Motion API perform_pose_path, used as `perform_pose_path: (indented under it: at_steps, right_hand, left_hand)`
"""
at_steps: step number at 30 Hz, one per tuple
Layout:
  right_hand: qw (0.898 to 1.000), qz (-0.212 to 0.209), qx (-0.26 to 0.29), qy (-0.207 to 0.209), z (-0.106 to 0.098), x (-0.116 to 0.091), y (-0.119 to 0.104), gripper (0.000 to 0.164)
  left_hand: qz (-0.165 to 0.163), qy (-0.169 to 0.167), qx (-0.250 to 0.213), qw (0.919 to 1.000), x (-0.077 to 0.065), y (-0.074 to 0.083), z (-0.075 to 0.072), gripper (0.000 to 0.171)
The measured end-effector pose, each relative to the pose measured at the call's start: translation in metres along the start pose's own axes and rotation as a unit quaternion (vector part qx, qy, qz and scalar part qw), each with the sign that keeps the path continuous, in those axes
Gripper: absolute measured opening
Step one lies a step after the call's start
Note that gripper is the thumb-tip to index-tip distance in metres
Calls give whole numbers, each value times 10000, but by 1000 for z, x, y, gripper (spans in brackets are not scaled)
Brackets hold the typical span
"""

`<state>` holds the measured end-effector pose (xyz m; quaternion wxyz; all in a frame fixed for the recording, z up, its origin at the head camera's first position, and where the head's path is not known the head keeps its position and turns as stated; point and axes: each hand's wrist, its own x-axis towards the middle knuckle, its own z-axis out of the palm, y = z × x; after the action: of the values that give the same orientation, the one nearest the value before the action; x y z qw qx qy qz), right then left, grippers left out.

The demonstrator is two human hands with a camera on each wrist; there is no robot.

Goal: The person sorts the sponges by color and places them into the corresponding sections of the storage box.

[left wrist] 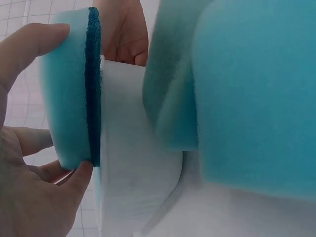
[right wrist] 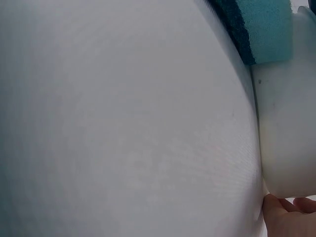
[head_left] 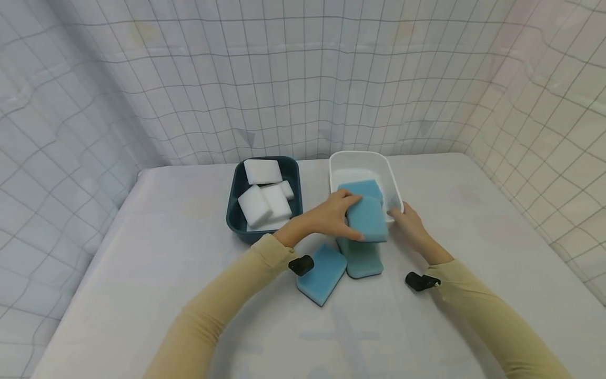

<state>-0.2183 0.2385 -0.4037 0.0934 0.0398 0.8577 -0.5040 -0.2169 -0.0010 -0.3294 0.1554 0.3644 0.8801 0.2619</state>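
In the head view my left hand (head_left: 331,217) pinches a light-blue scrub sponge (head_left: 367,220) above the near edge of a white plastic bin (head_left: 358,164). The left wrist view shows the dark-blue scouring layer of that sponge (left wrist: 69,94) and the fingers spread along its sides. Another blue sponge (head_left: 369,188) lies inside the bin. My right hand (head_left: 413,227) holds the bin at its near right corner. On the table in front of the bin are a greenish-blue sponge (head_left: 363,263) and a flat blue sponge (head_left: 322,273), the latter beside my left wrist.
A dark teal bin (head_left: 231,213) stands left of the white one, with several white sponge blocks (head_left: 263,171) in it. Both bins sit toward the far edge of a white-covered table (head_left: 180,226). Gridded white curtains (head_left: 293,79) hang behind and at the sides.
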Motion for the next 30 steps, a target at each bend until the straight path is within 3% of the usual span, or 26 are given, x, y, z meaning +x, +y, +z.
perform_pose_path:
  at_steps: [5,11,20,30]
  right_hand:
    - [10000,-14,-38,54,0,0,1,65]
    - [10000,-89,-11,21,1,-3,0,65]
    - [10000,56,57,-15,2,-3,-3,64]
    - [9999,-33,80,-53,-1,-3,-2,65]
  left_hand:
    - [-101,148,73,9998,9,-2,0,91]
    - [-451,330,111,9984,19,-5,0,87]
    - [-1037,932,143,9901,29,-11,3,73]
    - [-982,1127,68,9887,30,-13,3,70]
